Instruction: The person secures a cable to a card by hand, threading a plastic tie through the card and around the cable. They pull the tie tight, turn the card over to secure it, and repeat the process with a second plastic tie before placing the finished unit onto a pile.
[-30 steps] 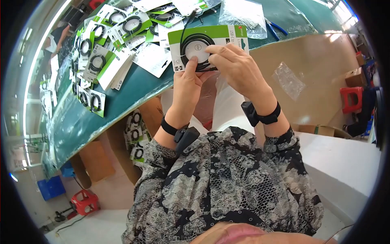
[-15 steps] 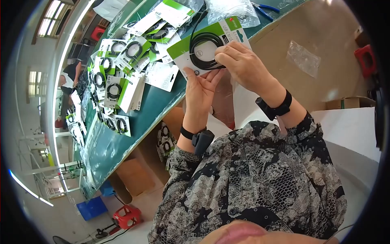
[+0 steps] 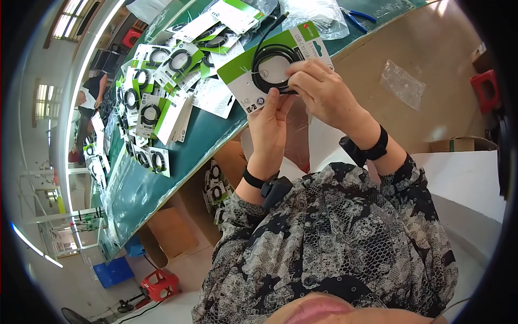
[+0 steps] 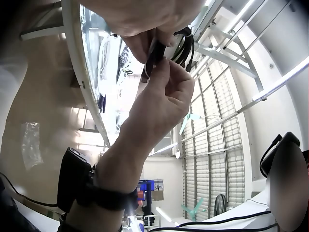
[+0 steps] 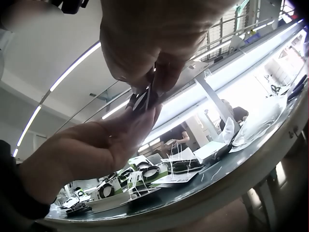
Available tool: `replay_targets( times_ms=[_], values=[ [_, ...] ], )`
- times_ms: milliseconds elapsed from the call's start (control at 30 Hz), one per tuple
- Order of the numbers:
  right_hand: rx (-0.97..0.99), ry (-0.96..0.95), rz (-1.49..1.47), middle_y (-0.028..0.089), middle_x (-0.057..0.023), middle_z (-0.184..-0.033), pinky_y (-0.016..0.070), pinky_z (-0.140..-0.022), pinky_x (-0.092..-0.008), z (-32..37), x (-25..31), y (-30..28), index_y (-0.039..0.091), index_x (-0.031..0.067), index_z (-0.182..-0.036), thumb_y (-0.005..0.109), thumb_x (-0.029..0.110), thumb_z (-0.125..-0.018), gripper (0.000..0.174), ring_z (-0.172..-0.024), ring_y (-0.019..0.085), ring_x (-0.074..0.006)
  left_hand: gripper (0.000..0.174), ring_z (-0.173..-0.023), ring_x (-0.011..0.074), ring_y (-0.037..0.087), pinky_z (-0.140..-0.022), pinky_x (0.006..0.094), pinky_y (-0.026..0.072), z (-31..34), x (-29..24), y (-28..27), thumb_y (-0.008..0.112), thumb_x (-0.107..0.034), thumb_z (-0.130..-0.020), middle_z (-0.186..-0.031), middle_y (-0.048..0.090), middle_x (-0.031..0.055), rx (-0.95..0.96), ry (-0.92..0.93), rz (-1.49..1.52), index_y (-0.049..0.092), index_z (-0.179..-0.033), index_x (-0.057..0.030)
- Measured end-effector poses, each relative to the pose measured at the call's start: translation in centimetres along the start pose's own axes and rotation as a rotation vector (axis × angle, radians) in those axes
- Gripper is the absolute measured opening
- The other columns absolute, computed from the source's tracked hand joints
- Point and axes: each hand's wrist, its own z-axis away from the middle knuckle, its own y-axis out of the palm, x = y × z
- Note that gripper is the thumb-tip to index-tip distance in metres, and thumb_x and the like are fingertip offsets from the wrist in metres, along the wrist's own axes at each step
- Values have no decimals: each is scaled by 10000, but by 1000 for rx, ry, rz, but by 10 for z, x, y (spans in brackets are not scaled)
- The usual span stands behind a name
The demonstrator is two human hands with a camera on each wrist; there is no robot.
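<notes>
A green-and-white retail card (image 3: 234,75), printed "USB-C to USB", is held tilted just past the table edge. On its front lies a coiled black USB cable (image 3: 256,67), one end sticking up beyond the card. My left hand (image 3: 268,129) pinches the card's lower edge, thumb on the front below the coil, fingers behind. With curled fingers, my right hand (image 3: 324,92) pinches at the lower right of the coil; its fingertips partly hide the cable. In the left wrist view, both hands' fingertips meet close together at the dark cable (image 4: 155,50).
Many carded cables (image 3: 181,60) lie heaped on the green table (image 3: 186,148). A clear bag of white ties (image 3: 318,19) and blue-handled pliers (image 3: 357,19) sit at its far edge. Below stands a carton (image 3: 191,202) with more carded cables. A plastic bag (image 3: 402,83) lies on the floor.
The head view has swung, shifting the scene rightward. The card has tilted from nearly level. My left thumb moved from the coil's centre to below it; the right fingers stay at its right side.
</notes>
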Motion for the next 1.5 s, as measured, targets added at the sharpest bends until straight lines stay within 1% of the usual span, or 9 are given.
replay_targets(
  times_ms=[167,267,567,733,967,1133,1233,1367,1500],
  values=[
    [-66,91,-89,590,-68,-1022,486,-754,-351,2,10,0,578,32,-881,605,-10,-753,137,-898,576,-258,173,-873,205,648,-829,341,560,2,-4,7,573,-86,-916,-977,649,113,20,-7,49,581,-1038,36],
    [0,-32,67,588,-75,-1055,493,-755,-343,1,11,-4,584,29,-891,610,-17,-742,158,-906,578,-262,172,-875,207,648,-831,342,558,0,-4,-1,573,-92,-917,-967,653,115,59,-11,80,588,-1025,41],
    [23,-94,128,575,-86,-1103,500,-775,-350,3,18,-5,586,20,-919,611,-38,-715,213,-911,577,-276,164,-873,211,651,-838,349,554,7,-8,0,567,-97,-922,-953,657,121,29,-65,153,606,-986,49],
    [35,-89,103,569,-95,-1107,498,-780,-354,2,20,-5,579,17,-910,614,-37,-711,208,-913,578,-275,166,-879,211,651,-839,348,554,8,-9,-3,568,-99,-921,-954,657,124,60,-40,156,605,-983,52],
    [16,-93,76,566,-100,-1094,496,-783,-357,1,17,0,572,16,-891,617,-39,-714,190,-907,580,-276,171,-887,213,656,-834,351,554,9,-11,0,547,-93,-931,-978,657,106,66,-15,140,582,-1064,8],
    [22,-88,74,567,-99,-1084,497,-781,-358,2,20,1,572,15,-888,618,-36,-722,180,-903,582,-275,196,-898,208,655,-820,342,558,8,-7,-12,536,-93,-937,-1017,649,100,94,-34,136,555,-1118,-18],
    [26,-82,72,570,-98,-1074,496,-781,-358,2,22,0,573,16,-885,619,-32,-725,173,-898,583,-275,219,-901,194,650,-800,327,562,7,-5,-16,540,-76,-932,-1044,635,99,148,49,88,531,-1144,-21],
    [26,-102,137,575,-99,-1056,496,-778,-357,2,25,0,576,20,-883,623,-23,-727,168,-886,585,-277,246,-913,180,641,-787,317,565,7,-4,-12,549,-54,-923,-1065,621,90,60,141,40,511,-1164,-26],
    [28,-80,72,577,-96,-1044,497,-762,-362,0,22,3,578,25,-878,624,-14,-734,156,-877,587,-276,256,-919,171,634,-785,312,564,3,0,-18,556,-34,-914,-1063,614,77,47,123,43,511,-1165,-30]
  ],
)
